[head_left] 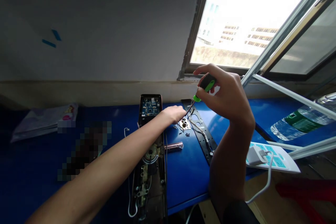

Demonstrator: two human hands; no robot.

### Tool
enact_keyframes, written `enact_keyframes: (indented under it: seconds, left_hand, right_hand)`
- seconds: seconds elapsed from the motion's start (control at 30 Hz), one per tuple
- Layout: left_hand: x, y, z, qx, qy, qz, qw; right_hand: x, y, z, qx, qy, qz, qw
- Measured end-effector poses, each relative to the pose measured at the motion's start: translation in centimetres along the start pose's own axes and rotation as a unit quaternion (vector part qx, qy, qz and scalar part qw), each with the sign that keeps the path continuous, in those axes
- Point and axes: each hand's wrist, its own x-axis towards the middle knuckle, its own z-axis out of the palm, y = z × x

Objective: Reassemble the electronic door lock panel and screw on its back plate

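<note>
My right hand [225, 94] is closed round a screwdriver with a green and black handle [206, 85], held tilted, its tip pointing down to the left. My left hand [174, 113] reaches across the blue table [189, 175] and pinches something small at the screwdriver's tip; I cannot make out what. Just below lies a small square metal plate [185, 124] with tiny dark screws scattered round it. An opened door-lock body [149, 154] with a blue circuit board [150, 106] lies under my left forearm. A long black perforated strip [201, 131] with a white cable lies to the right.
A small pinkish cylinder [174, 146] lies beside the lock body. A white power strip [273, 157] with a plugged charger hangs at the table's right edge. A plastic water bottle [301, 119] lies at far right behind an open window frame. Papers [43, 120] sit at far left.
</note>
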Motion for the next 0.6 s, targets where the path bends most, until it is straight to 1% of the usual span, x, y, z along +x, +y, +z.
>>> enact_keyframes:
  seconds: [0.1, 0.2, 0.3, 0.37, 0.43, 0.5, 0.53, 0.57, 0.6]
  left_hand:
    - [0.2, 0.1, 0.5, 0.028, -0.047, -0.013, 0.998]
    - [0.3, 0.3, 0.3, 0.039, -0.076, -0.014, 0.996]
    - [-0.1, 0.4, -0.6, 0.041, -0.083, -0.005, 0.996]
    - [-1.0, 0.3, -1.6, 0.039, -0.067, 0.006, 0.997]
    - [-2.5, 0.0, -2.6, 0.035, -0.033, 0.02, 0.999]
    - [-4.4, -0.7, -3.4, 0.028, 0.009, 0.036, 0.999]
    - [-5.5, -1.1, -3.6, 0.02, 0.044, 0.042, 0.998]
    - [-6.7, -1.6, -3.6, -0.007, 0.123, 0.062, 0.99]
    - [-7.8, -2.2, -3.5, -0.024, 0.198, 0.08, 0.977]
  right_hand:
    - [-0.1, 0.0, -0.1, 0.001, -0.001, -0.002, 1.0]
    - [-0.1, 0.2, -0.2, -0.001, 0.0, -0.001, 1.0]
    - [-0.1, 0.2, -0.2, 0.001, -0.003, -0.001, 1.0]
    - [-0.1, 0.2, -0.3, 0.008, -0.011, -0.003, 1.0]
    - [-0.1, 0.0, -0.3, 0.02, -0.02, -0.006, 1.0]
    - [-0.1, -0.2, -0.2, 0.037, -0.025, -0.012, 0.999]
    - [-0.1, -0.4, -0.2, 0.045, -0.026, -0.015, 0.999]
    - [-0.1, -0.6, -0.1, 0.054, -0.026, -0.018, 0.998]
    - [-0.1, -0.8, 0.1, 0.063, -0.024, -0.022, 0.998]
